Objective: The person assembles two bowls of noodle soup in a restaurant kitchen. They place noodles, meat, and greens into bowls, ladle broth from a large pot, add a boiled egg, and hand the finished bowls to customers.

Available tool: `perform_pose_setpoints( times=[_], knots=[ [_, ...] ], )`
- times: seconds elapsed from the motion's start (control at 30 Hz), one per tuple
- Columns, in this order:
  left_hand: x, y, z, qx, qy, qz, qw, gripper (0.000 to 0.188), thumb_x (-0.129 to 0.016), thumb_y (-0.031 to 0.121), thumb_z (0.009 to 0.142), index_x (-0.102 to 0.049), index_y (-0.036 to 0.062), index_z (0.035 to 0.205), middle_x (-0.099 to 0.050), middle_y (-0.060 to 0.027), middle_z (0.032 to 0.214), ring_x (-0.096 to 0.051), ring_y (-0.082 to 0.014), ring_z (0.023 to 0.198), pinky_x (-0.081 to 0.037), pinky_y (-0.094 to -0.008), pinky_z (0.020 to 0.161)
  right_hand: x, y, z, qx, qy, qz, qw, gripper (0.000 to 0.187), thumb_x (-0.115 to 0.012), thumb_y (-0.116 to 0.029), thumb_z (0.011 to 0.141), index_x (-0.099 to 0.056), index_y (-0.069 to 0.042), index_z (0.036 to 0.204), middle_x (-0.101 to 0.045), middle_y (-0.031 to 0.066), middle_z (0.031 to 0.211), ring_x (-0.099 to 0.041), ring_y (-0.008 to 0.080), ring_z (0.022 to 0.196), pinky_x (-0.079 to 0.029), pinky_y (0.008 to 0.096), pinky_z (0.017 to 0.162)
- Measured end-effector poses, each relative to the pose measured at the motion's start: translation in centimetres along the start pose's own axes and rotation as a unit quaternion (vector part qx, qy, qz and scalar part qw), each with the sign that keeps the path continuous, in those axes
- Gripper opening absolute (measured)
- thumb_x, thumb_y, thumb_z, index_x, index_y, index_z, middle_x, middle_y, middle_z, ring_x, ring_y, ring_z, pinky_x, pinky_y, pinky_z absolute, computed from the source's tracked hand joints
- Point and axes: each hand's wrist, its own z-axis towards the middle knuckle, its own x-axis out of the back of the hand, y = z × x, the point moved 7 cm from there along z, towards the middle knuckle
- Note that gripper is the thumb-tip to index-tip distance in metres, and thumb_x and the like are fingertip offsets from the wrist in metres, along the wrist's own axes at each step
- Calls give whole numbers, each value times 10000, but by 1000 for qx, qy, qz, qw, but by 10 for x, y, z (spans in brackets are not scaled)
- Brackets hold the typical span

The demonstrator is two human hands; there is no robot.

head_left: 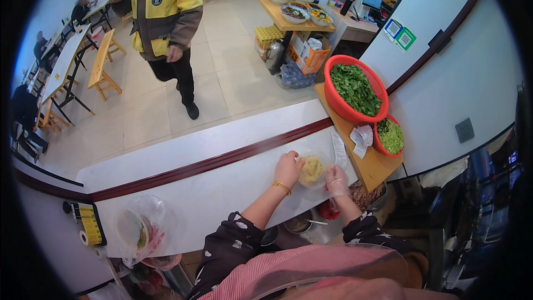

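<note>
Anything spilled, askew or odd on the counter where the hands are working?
Nothing stands out. Both hands, left and right, hold a clear bag of yellowish food on the white counter; no spill shows.

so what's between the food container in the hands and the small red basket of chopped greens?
In the head view, a long paper slip and crumpled receipts lie between the food container and the small red basket.

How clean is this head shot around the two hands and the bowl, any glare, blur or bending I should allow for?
Head view: even indoor light, no hard glare on the white counter; left hand, gloved right hand and the clear food bowl are small but fairly sharp; fisheye bends the counter's dark red stripe; black vignette at the rim.
</note>
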Motion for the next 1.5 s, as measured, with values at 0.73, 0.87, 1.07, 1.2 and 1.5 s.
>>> perform_pose_setpoints(
  times=[0.73,0.87,1.07,1.2,1.5],
  knots=[
    [69,-37,-87,89,13,34,995,375,-663,399,878,-545,46,839,-602,-144,755,-596,-341,668,-473,-427,616,-81,-47,-72,180,-265,-145,936,213,-532,-242,986,-612,-47,1013,-586,94,741,-535,191,686,-472,341,670],
    [88,-22,-108,17,80,85,993,344,-608,390,920,-548,66,822,-621,-151,731,-604,-368,679,-471,-471,604,-88,-61,-93,224,-278,-170,918,228,-524,-274,985,-592,-59,950,-541,104,705,-519,193,661,-456,346,639],
    [89,-29,-133,40,29,49,998,350,-543,346,962,-571,38,799,-612,-180,707,-606,-402,676,-468,-496,616,-87,-74,-121,239,-326,-131,905,252,-535,-281,980,-545,-53,873,-469,93,644,-451,198,603,-431,356,597],
    [79,-42,-159,157,-68,-100,980,373,-497,324,979,-620,9,822,-624,-235,765,-609,-429,736,-475,-484,649,-83,-77,-136,232,-358,-142,893,254,-557,-275,973,-537,-47,861,-472,75,658,-441,186,623,-430,349,611],
    [85,-16,-203,108,-48,11,993,428,-457,351,986,-688,-6,936,-648,-265,929,-617,-434,891,-478,-453,795,-109,-80,-188,211,-498,-158,826,271,-566,-307,964,-626,-48,1020,-620,123,832,-565,228,772,-481,368,719]
  ],
)
